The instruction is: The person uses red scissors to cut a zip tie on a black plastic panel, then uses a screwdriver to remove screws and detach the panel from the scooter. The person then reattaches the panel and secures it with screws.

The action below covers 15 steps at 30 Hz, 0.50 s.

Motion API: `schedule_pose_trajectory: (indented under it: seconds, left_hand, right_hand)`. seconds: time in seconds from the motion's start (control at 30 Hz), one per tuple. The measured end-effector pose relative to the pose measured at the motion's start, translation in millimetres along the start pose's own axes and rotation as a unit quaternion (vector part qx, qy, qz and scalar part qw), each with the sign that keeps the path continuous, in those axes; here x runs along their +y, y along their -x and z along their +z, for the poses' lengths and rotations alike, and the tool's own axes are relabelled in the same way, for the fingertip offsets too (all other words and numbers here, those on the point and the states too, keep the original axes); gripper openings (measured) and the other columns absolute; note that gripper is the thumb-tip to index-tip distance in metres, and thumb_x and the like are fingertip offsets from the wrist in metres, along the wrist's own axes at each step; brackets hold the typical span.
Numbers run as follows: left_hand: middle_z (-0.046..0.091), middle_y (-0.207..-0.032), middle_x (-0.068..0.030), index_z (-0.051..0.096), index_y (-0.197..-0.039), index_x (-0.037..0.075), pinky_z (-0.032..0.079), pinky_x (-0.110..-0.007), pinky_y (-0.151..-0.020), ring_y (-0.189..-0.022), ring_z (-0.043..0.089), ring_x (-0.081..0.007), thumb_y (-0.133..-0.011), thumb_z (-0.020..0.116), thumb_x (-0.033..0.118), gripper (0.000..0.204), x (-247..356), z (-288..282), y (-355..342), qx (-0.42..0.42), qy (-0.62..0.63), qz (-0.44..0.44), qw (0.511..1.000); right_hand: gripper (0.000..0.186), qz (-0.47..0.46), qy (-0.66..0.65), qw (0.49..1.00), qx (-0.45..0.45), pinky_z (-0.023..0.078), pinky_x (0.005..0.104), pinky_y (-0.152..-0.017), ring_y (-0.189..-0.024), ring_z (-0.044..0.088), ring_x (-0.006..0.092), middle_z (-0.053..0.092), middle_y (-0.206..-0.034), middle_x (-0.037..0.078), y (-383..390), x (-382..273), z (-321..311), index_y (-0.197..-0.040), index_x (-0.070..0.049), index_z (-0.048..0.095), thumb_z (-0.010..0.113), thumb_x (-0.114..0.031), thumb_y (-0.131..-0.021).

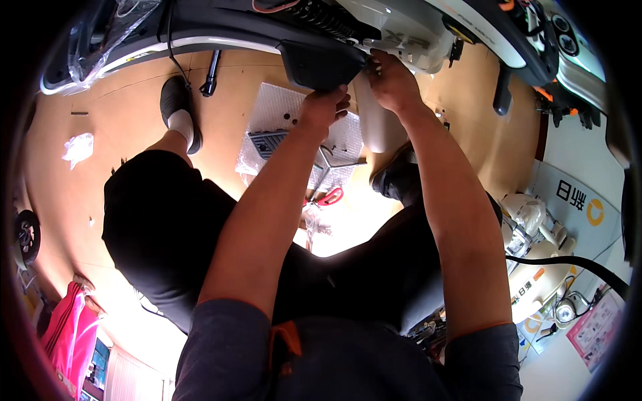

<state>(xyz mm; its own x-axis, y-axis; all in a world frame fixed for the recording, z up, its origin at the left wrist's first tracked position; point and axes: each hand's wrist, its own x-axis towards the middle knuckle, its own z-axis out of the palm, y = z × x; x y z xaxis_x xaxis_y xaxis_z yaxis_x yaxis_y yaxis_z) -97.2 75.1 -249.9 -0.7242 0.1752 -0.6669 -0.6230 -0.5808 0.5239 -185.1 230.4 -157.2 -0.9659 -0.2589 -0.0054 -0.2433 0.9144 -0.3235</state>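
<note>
A black plastic cover (322, 65) sits against the underside of a scooter (221, 41), at the top middle. My left hand (325, 107) is closed at the cover's lower edge, its thumb and fingers curled there. At the cover's right end, my right hand (393, 81) is raised to the joint with the scooter's pale body (408, 40). Its fingers are pinched together; what they hold is too small or hidden to name. Just below hangs or stands a pale, smooth panel (378, 117), partly behind my right wrist.
On bubble wrap (267, 103) lie a three-armed socket wrench (324, 162), a dark ribbed part (267, 142) and several small dark pieces. Red-handled scissors (330, 196) lie nearer me. The scooter's kickstand (210, 75) stands near my left shoe (177, 107). Cartons (575, 200) are at right.
</note>
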Motion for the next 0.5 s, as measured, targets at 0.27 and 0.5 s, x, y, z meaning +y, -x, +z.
schedule_pose_trajectory:
  seconds: [0.27, 0.5]
  left_hand:
    - [0.074, -0.083, -0.0103, 0.068, -0.108, 0.002, 0.055, -0.027, -0.061, -0.068, 0.071, -0.0150, -0.099, 0.076, 0.028, 0.029, -23, 22, -6, 0.078, 0.017, 0.131, 0.988]
    - [0.069, -0.075, -0.0062, 0.070, -0.095, 0.002, 0.051, -0.029, -0.056, -0.062, 0.064, -0.0127, -0.097, 0.078, 0.030, 0.030, -15, 32, -10, 0.122, -0.026, 0.106, 0.987]
  right_hand:
    - [0.026, -0.057, 0.085, 0.994, -0.040, 0.057, 0.0479, -0.088, -0.100, 0.071, 0.0386, 0.073, -0.107, 0.017, -6, 6, 17, -0.113, -0.008, 0.068, 0.071, -0.023, -0.091]
    - [0.034, 0.003, -0.013, 0.999, -0.044, 0.058, 0.0447, -0.090, -0.101, 0.072, 0.0380, 0.076, -0.105, 0.016, -2, 1, 22, -0.115, -0.005, 0.067, 0.077, -0.017, -0.085]
